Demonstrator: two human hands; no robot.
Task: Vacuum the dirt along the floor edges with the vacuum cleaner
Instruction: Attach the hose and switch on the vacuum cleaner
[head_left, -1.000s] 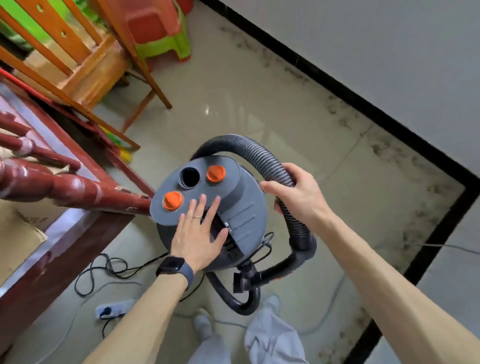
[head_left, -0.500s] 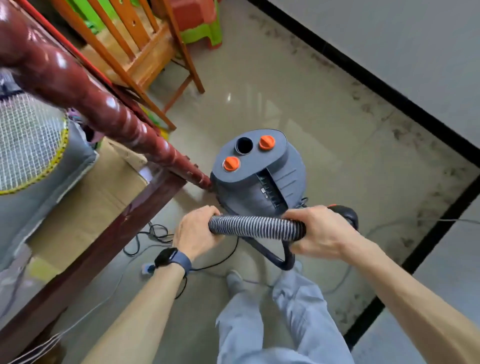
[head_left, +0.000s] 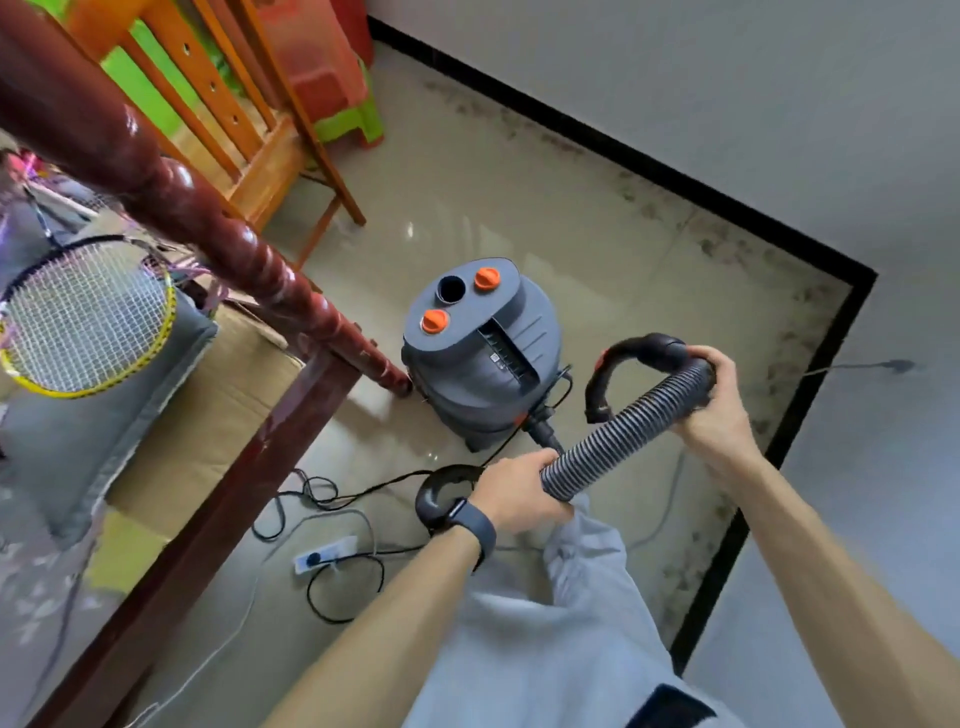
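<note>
You hold the hose (head_left: 626, 432) in both hands, above the floor (head_left: 519, 208) and in front of your legs. Its long axis runs on a slant, from low by your left hand (head_left: 522, 493) up and away to your right hand (head_left: 719, 410). Your left hand is wrapped tight around the lower stretch; past that grip the hose loops down and back toward the vacuum (head_left: 480, 353). Your right hand is closed around the upper end, where the ribbed part meets the curved black nozzle piece (head_left: 623, 364); beyond that grip the piece bends over and points down at the floor.

The vacuum stands upright on the floor, beyond your left hand, beside the red wooden post (head_left: 208, 218). Its top shows an open round port and two orange caps.

Half a second ago the hose lay nearly level between your hands; now its right end is raised and the nozzle piece is in plain sight. A second ago your left hand lay flat on the vacuum's lid.

Dirt (head_left: 727, 244) lines the floor along the black skirting (head_left: 623, 156), beyond your right hand.
</note>
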